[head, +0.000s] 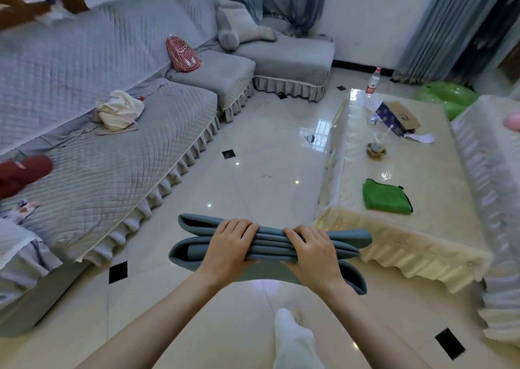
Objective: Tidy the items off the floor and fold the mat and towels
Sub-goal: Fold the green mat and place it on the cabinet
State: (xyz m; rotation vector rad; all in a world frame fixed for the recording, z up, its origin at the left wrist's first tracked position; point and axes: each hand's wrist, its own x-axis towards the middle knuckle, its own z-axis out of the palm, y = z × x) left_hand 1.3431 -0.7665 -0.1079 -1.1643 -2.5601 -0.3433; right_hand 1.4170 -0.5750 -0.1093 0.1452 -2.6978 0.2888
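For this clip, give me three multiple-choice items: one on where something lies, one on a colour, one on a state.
1. Where is the green towel?
A. on the sofa
B. on the coffee table
C. on the floor

2. What colour is the mat?
A. grey-blue
B. red
C. yellow

3. How is the mat?
A. spread flat
B. rolled up
C. folded in layers, held

Answers: 1 B, it lies flat on the tabletop. 2 A, all its layers are grey-blue. 3 C, the left hand and right hand grip the stacked layers.

Blue-grey mat (270, 249) at centre. Green towel (387, 197) at three o'clock on a cream table (408, 236). Grey quilted sofa (112, 166) at nine o'clock carries a red-patterned bag (183, 54) and cream bag (119, 109). Beige floor (253, 157) shows black diamonds.
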